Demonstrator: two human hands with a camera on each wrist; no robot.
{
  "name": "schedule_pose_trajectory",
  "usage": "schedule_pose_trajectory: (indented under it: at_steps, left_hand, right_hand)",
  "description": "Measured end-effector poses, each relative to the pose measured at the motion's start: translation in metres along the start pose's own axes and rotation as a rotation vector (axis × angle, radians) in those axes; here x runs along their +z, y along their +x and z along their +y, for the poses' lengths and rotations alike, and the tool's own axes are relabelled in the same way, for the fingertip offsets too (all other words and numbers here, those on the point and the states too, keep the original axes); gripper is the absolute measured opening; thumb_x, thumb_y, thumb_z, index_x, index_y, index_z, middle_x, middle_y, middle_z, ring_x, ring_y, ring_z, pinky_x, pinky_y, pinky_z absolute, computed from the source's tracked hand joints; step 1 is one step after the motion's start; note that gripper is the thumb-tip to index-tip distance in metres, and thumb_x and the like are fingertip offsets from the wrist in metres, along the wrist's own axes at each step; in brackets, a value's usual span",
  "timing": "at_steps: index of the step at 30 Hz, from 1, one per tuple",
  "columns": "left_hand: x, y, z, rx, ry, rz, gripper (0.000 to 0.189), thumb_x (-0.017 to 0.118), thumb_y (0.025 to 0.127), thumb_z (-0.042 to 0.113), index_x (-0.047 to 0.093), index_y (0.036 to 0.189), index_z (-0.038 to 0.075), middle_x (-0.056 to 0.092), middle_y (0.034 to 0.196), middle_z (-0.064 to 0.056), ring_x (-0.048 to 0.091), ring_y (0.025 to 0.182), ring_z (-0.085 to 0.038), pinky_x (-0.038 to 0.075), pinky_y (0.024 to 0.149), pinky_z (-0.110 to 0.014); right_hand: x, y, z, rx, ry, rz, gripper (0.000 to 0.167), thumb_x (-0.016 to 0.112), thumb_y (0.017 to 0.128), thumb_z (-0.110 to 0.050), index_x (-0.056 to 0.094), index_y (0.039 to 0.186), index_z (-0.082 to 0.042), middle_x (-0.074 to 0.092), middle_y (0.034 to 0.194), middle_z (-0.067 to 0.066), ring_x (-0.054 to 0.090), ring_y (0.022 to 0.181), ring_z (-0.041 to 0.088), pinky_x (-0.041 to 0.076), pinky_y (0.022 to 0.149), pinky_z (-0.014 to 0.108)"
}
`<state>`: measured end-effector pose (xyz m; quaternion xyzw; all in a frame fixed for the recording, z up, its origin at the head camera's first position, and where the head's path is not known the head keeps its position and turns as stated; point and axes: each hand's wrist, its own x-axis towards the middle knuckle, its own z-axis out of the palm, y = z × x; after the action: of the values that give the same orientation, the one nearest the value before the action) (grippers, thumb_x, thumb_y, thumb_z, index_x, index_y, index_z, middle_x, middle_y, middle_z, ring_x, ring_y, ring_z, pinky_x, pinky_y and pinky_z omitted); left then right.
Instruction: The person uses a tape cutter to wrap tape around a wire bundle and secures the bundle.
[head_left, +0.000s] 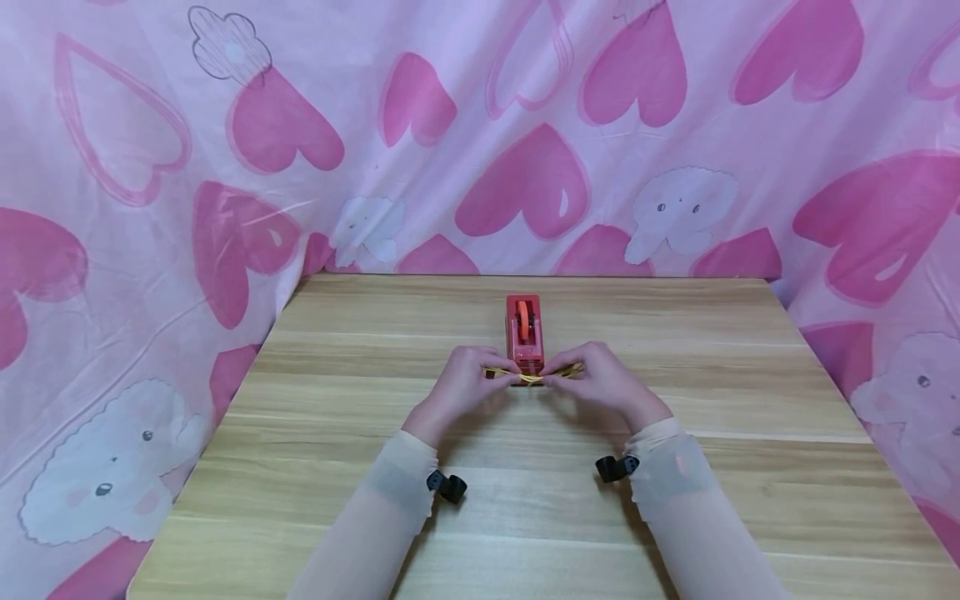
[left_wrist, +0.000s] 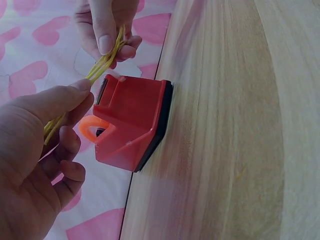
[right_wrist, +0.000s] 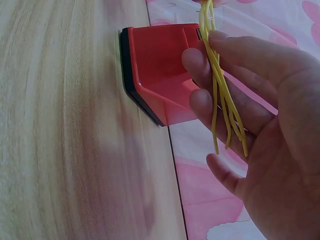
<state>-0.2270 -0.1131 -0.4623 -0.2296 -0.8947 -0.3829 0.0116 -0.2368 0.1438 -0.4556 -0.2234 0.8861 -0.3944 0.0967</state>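
A small bundle of thin yellow strands (head_left: 531, 379), cords or wires, stretches between the two hands. My left hand (head_left: 465, 383) pinches one end between thumb and forefinger. Opposite it, my right hand (head_left: 603, 383) pinches the other part; loose ends of the strands (right_wrist: 225, 95) spread across its fingers in the right wrist view. The bundle is held just in front of a red tape dispenser (left_wrist: 137, 105), near its toothed edge (left_wrist: 101, 90). An orange ring (left_wrist: 83, 127) sits in the dispenser. Something clear shows near the strands, perhaps tape; its extent is unclear.
The dispenser stands on a black base on a wood-grain table (head_left: 525, 517), toward the far edge. A pink cloth (head_left: 420, 183) with hearts and white animals hangs behind and at both sides. Each wrist wears a small black camera (head_left: 447, 486).
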Motion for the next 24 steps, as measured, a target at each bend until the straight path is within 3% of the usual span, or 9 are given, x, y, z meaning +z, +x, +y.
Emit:
schedule_pose_trajectory:
  at_steps: [5, 7, 15, 24]
  left_hand:
    - [0.0012, -0.0006, 0.0000, 0.005, 0.016, 0.005, 0.011, 0.081, 0.091, 0.028, 0.084, 0.101, 0.024, 0.077, 0.103, 0.004, 0.063, 0.087, -0.010, 0.047, 0.069, -0.023]
    - [0.0014, -0.0012, 0.0000, 0.002, 0.023, 0.006, 0.011, 0.082, 0.091, 0.028, 0.084, 0.101, 0.025, 0.077, 0.103, 0.005, 0.063, 0.088, -0.011, 0.049, 0.069, -0.024]
    - [0.0024, -0.0022, -0.0011, 0.026, 0.018, 0.019, 0.010, 0.082, 0.090, 0.021, 0.084, 0.100, 0.022, 0.075, 0.103, 0.003, 0.068, 0.098, -0.014, 0.056, 0.089, -0.033]
    - [0.0046, -0.0033, -0.0029, 0.031, -0.040, 0.033, 0.008, 0.082, 0.090, 0.018, 0.082, 0.098, 0.019, 0.076, 0.101, 0.004, 0.067, 0.092, -0.013, 0.055, 0.081, -0.029]
  right_hand:
    - [-0.0008, 0.0012, -0.0008, -0.026, -0.030, 0.029, 0.006, 0.083, 0.089, -0.024, 0.083, 0.095, -0.027, 0.080, 0.097, -0.007, 0.066, 0.078, 0.013, 0.052, 0.067, 0.028]
    - [-0.0012, 0.0014, -0.0017, -0.022, -0.035, 0.033, 0.006, 0.084, 0.089, -0.026, 0.083, 0.095, -0.026, 0.080, 0.095, -0.006, 0.064, 0.074, 0.014, 0.049, 0.063, 0.028]
    - [0.0027, 0.0002, -0.0030, 0.061, -0.023, 0.044, 0.006, 0.083, 0.089, -0.027, 0.083, 0.095, -0.030, 0.079, 0.097, -0.008, 0.067, 0.087, 0.015, 0.052, 0.081, 0.035]
    - [0.0070, -0.0029, -0.0017, 0.056, 0.017, 0.067, 0.006, 0.080, 0.092, -0.024, 0.083, 0.095, -0.028, 0.079, 0.101, -0.006, 0.069, 0.094, 0.016, 0.052, 0.089, 0.040]
